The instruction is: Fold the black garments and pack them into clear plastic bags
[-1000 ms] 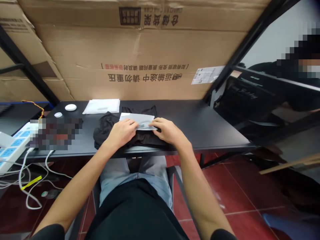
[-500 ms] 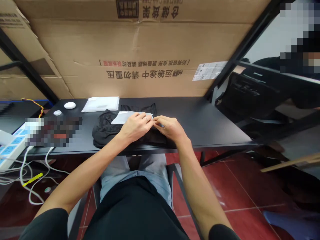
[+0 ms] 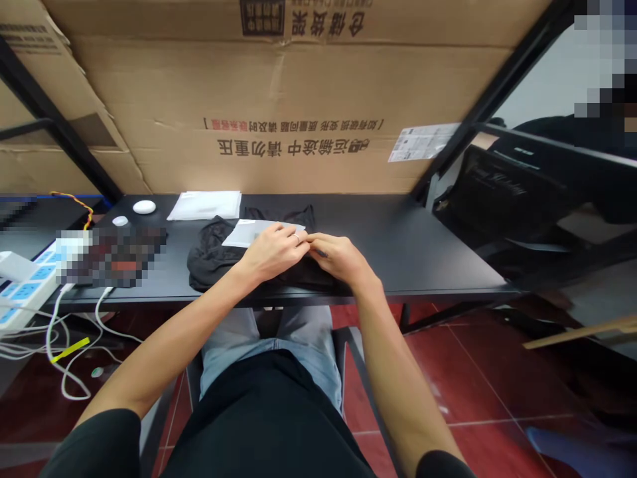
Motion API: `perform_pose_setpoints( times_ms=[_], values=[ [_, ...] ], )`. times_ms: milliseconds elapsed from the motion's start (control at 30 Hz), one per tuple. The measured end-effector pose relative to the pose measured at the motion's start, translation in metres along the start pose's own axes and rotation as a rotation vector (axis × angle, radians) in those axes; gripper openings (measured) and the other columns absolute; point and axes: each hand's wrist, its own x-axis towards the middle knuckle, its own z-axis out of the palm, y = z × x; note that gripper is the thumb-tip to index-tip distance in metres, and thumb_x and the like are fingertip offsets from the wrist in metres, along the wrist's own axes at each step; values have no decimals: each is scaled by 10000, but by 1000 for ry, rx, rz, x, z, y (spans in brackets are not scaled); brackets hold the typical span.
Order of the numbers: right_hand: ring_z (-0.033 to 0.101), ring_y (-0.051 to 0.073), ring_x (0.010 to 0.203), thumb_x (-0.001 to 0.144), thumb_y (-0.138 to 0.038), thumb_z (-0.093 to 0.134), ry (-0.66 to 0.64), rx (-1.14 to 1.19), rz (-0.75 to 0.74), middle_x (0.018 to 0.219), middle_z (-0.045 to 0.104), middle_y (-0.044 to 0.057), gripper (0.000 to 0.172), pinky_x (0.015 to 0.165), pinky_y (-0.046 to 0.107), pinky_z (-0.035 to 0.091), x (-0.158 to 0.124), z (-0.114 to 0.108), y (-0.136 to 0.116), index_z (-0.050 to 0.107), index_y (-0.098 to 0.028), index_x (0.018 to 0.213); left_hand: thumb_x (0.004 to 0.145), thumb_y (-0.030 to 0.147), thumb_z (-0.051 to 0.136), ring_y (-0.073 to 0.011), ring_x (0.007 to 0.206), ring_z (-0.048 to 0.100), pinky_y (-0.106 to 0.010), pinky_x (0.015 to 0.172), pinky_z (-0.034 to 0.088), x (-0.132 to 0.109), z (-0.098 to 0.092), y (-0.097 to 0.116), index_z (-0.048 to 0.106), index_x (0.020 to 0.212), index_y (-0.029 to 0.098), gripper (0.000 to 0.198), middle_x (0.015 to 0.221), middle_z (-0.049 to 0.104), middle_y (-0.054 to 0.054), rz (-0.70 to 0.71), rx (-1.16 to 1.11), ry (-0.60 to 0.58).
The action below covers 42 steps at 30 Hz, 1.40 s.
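- Black garment (image 3: 209, 262) lay bunched on desk (image 3: 398, 249), right by front edge, w/ pale plastic bag (image 3: 246, 234) on top.
- L hand (image 3: 273, 253) was palm-down on garment & bag, wrist low, fingers curled in, not clenched.
- R hand (image 3: 339, 259) angled in from my R, also palm-down.
- Fingertips (image 3: 304, 239) of both hands met at bag's edge; couldn't tell if gripping it or only touching.
- Lots of open desk to my R; stack of white bags (image 3: 204, 206) just behind garment.
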Motion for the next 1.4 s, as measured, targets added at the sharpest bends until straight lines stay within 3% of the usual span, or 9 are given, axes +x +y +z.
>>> perform_pose_setpoints(
  times_ms=[233, 500, 800, 1400],
  values=[
    [869, 263, 1068, 1099, -185, 637, 17, 82, 16, 1256, 887, 93, 231, 969, 373, 695, 1, 3, 1, 835, -250, 999, 1139, 147, 595, -257, 1002, 724, -411, 834, 491, -7, -4, -3, 808, 1067, 193, 230, 1065, 795, -105, -47, -27, -51],
    [873, 250, 1054, 1106, -210, 645, 40, 111, 3, 1200, 894, 86, 232, 995, 357, 695, 1, 7, 0, 838, -250, 984, 1128, 144, 586, -248, 945, 704, -410, 821, 467, -28, -10, -11, 786, 942, 224, 285, 1052, 799, -81, -96, -2, -93],
    [875, 245, 1048, 1113, -220, 642, 21, 124, 7, 1188, 898, 74, 237, 990, 368, 701, 3, 13, -3, 836, -256, 982, 1122, 182, 629, -236, 907, 722, -411, 806, 473, -52, -12, -19, 797, 935, 233, 257, 1035, 824, -62, -150, 6, -40],
    [881, 262, 1046, 1091, -208, 666, 28, 125, 24, 1192, 902, 77, 222, 996, 392, 705, 1, 11, 0, 842, -254, 965, 1140, 199, 600, -230, 908, 725, -419, 815, 477, -78, -19, -33, 805, 983, 247, 262, 1060, 824, -62, -213, -13, -73]
  ],
)
